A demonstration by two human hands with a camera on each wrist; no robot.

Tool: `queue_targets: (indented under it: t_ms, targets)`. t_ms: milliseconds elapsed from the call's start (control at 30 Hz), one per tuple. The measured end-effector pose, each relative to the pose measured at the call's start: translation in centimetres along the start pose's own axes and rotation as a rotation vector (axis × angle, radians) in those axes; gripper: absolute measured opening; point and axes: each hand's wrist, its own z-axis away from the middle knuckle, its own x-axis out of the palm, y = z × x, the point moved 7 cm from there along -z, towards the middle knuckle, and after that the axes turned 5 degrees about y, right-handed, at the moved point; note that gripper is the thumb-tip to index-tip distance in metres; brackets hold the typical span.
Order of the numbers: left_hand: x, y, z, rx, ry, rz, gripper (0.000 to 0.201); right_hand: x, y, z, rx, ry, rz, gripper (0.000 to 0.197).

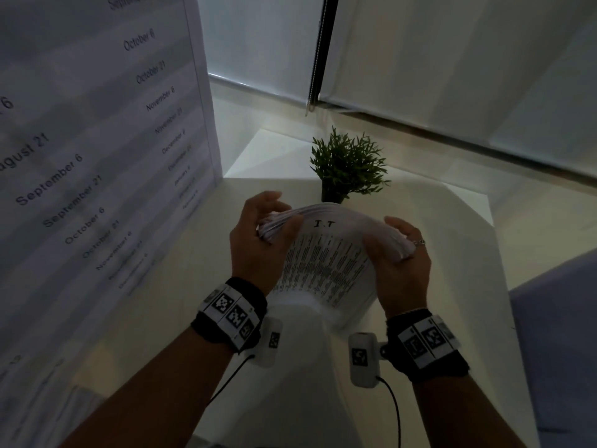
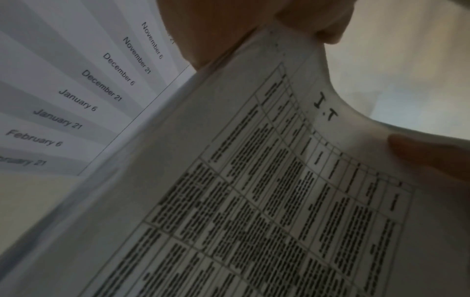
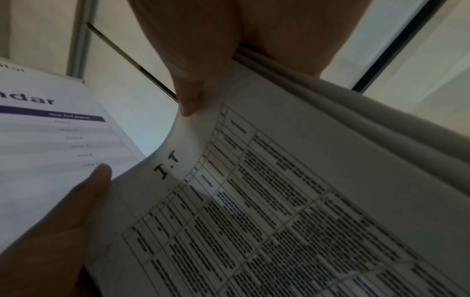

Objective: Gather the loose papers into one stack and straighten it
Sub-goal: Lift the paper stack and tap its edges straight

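Note:
A thick stack of papers (image 1: 326, 253) stands on its lower edge on the white table (image 1: 452, 253), bowed toward me. Its top sheet shows a printed table and handwritten "I.T" (image 2: 325, 106). My left hand (image 1: 258, 234) grips the stack's upper left corner, thumb on the front sheet and fingers curled over the uneven top edge. My right hand (image 1: 400, 250) grips the upper right corner, thumb on the front and fingers wrapped behind. The right wrist view shows the same stack of papers (image 3: 279, 201), with the sheet edges at its side slightly fanned.
A large printed calendar sheet (image 1: 97, 140) with dates stands upright along the left. A small potted plant (image 1: 347, 166) sits just behind the stack. Window blinds (image 1: 452, 59) close the back. The table's edge runs at the right, with something pale blue (image 1: 555, 350) beyond it.

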Motion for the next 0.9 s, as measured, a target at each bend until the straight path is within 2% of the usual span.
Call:
queue_targets:
  t_ms: [67, 133, 300, 433, 567, 733, 833, 900]
  targets:
    - [0.2, 0.4, -0.4, 0.0, 0.031, 0.006, 0.033, 0.0, -0.2, -0.1, 0.026, 0.021, -0.034, 0.051]
    - [0.2, 0.4, -0.8, -0.001, 0.076, -0.003, 0.024, -0.2, -0.8, -0.3, 0.021, 0.045, -0.035, 0.052]
    - [-0.6, 0.3, -1.5, 0.011, 0.158, 0.004, 0.014, -0.3, -1.5, -0.6, 0.002, 0.099, -0.016, 0.033]
    - [-0.2, 0.4, -1.6, 0.044, 0.102, 0.023, 0.01, 0.1, -1.1, -0.8, 0.013, 0.134, 0.002, 0.028]
    - [0.2, 0.3, -1.9, 0.084, 0.012, 0.015, 0.013, -0.1, -0.7, -1.6, 0.029, 0.213, 0.038, 0.015]
    - [0.4, -0.8, -2.2, 0.031, -0.099, 0.052, 0.031, 0.0, -0.9, -1.7, 0.011, 0.249, 0.03, 0.019]
    - [0.1, -1.2, -2.4, 0.011, -0.069, 0.041, 0.028, 0.6, -1.1, -1.9, 0.009, 0.225, 0.062, 0.026]
    - [-0.1, -1.6, -2.8, -0.017, -0.04, 0.066, 0.028, 0.5, -1.2, -2.2, -0.008, 0.237, 0.081, 0.02]
